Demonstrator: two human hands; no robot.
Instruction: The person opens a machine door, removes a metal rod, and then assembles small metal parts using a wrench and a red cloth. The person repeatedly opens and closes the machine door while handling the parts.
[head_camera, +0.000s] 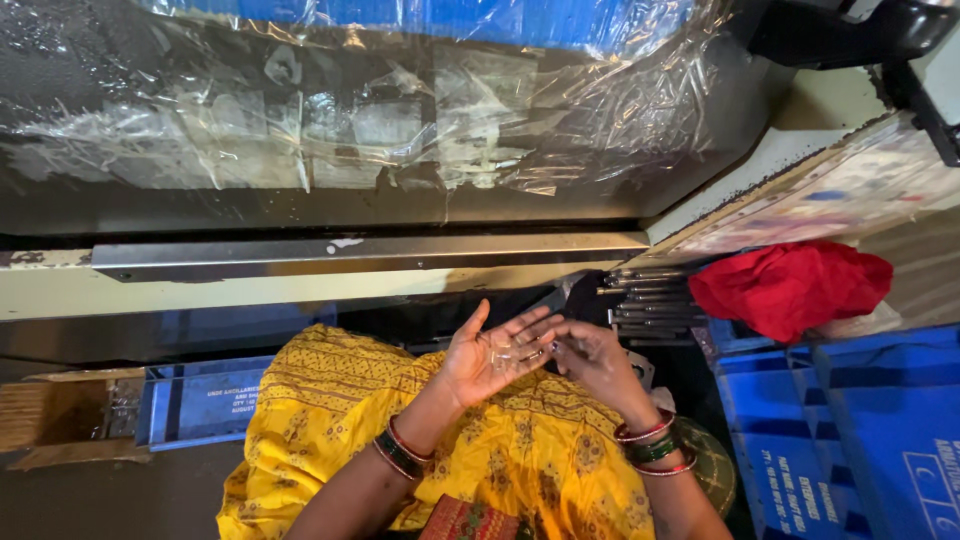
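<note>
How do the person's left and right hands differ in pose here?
The left hand lies palm-up and open, small clear pieces resting on it; the right hand is turned palm-down, fingers curled, picking at that palm. Both wrists wear red and green bangles, above yellow patterned cloth.
</note>
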